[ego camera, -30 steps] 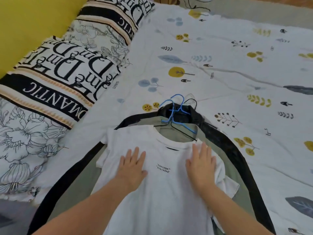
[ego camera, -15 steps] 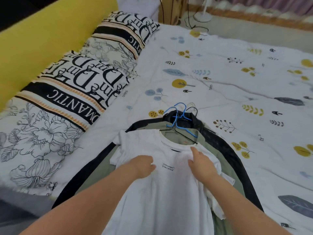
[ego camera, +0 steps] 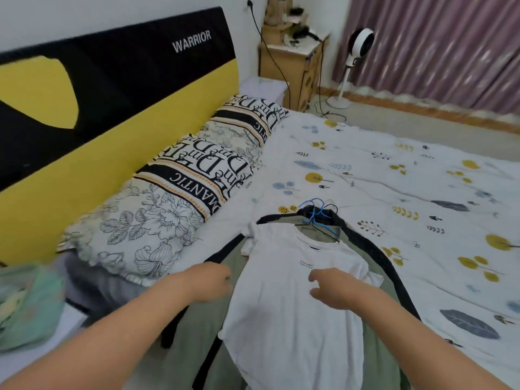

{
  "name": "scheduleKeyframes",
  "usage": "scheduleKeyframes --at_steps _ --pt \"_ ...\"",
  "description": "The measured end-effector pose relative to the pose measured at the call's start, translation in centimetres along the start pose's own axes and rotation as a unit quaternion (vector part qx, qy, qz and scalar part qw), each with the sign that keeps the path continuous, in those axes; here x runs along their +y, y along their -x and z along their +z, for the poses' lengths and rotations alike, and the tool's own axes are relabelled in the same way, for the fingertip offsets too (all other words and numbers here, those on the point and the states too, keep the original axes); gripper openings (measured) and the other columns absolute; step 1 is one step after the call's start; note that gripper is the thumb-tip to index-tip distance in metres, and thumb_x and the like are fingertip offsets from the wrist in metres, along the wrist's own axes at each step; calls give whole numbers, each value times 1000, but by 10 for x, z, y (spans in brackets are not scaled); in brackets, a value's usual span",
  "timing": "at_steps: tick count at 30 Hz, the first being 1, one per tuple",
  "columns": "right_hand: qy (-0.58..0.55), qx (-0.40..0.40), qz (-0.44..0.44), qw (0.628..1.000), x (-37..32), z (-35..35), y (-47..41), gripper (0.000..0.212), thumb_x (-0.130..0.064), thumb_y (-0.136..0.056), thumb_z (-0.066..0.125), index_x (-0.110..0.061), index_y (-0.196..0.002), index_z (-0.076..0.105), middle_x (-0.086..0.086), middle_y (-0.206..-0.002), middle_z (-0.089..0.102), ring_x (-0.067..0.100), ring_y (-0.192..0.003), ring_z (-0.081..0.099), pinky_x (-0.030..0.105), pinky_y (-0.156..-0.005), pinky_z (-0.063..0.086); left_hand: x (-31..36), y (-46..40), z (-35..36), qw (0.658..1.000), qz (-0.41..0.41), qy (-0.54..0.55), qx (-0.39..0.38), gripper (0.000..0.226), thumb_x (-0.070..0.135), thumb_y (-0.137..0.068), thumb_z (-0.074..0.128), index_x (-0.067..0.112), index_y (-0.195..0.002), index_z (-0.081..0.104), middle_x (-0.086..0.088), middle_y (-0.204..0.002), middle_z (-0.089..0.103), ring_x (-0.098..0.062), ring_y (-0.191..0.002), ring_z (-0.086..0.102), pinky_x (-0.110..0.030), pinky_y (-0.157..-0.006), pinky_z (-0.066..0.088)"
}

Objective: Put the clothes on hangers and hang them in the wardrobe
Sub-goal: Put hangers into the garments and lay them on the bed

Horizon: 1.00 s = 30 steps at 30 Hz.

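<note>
Both hands have lifted off the white T-shirt (ego camera: 292, 319) on the bed (ego camera: 365, 175); left hand (ego camera: 209, 281) loosely curled, right hand (ego camera: 333, 289) relaxed, each holding nothing.

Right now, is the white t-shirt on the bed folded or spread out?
Spread out: the white t-shirt lies flat, front up, on the green garment, chest print and both sleeves showing.

T-shirt (ego camera: 287, 305) atop stacked garments (ego camera: 363, 249) on bed (ego camera: 394, 170); hangers (ego camera: 316, 213) at collar end. Pillows (ego camera: 180, 198) left, against headboard (ego camera: 84, 108). Nightstand (ego camera: 289, 66), fan (ego camera: 358, 49) behind.
</note>
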State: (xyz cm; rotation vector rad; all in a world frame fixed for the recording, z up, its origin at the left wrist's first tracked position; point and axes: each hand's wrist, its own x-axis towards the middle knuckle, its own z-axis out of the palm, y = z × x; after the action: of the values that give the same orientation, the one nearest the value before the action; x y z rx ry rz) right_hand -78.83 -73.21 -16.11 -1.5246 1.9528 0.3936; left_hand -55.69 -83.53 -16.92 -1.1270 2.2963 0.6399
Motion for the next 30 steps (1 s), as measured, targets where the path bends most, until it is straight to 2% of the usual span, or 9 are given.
scheduleKeyframes --at_steps 3,9,14,17,20,24,30 --pt "30 3 -25 999 -30 -1 35 46 -29 -99 39 -16 -142 35 7 -146 38 23 -133 37 30 -103 33 -23 56 3 1000 -21 -14 20 40 36 -97 39 16 -130 45 -5 -130 52 -21 -117 48 -25 -83 35" --pt "99 21 -67 993 -72 -15 80 46 -29 -99 39 -14 -142 34 9 -144 39 26 -130 40 33 -101 36 -52 145 16 993 -101 0 64 35 33 -96 40 13 -124 49 -7 -125 55 -21 -108 51 -26 -82 38" --pt "154 23 -129 979 -96 -31 92 43 -28 -99 38 -11 -139 38 10 -142 42 25 -129 41 31 -101 35 -53 197 39 982 -159 27 94 35 36 -96 41 15 -123 49 -4 -126 56 -22 -115 52 -27 -85 39" --pt "187 26 -166 968 -103 -34 92 46 -27 -99 38 -10 -143 33 11 -145 39 25 -131 39 30 -103 34 -44 221 56 974 -195 55 99 37 38 -96 40 16 -125 48 -4 -127 54 -21 -115 50 -26 -84 37" --pt "222 20 -200 954 -109 -32 93 45 -27 -99 38 -13 -141 36 10 -144 40 25 -130 41 32 -103 36 -32 238 76 962 -235 107 93 43 38 -97 39 16 -134 42 -4 -135 49 -21 -122 47 -28 -96 38" --pt "253 4 -247 935 -124 -24 100 45 -26 -98 39 -16 -142 36 7 -145 40 23 -131 41 30 -103 36 -8 263 107 942 -274 165 96 46 39 -97 38 17 -138 38 -4 -143 42 -20 -129 42 -31 -105 34" --pt "329 0 -335 883 -186 1 132 41 -24 -97 42 -11 -136 43 11 -136 49 26 -123 47 30 -94 41 10 333 164 902 -349 237 94 42 35 -98 38 12 -134 42 -9 -140 44 -23 -126 43 -27 -100 34"
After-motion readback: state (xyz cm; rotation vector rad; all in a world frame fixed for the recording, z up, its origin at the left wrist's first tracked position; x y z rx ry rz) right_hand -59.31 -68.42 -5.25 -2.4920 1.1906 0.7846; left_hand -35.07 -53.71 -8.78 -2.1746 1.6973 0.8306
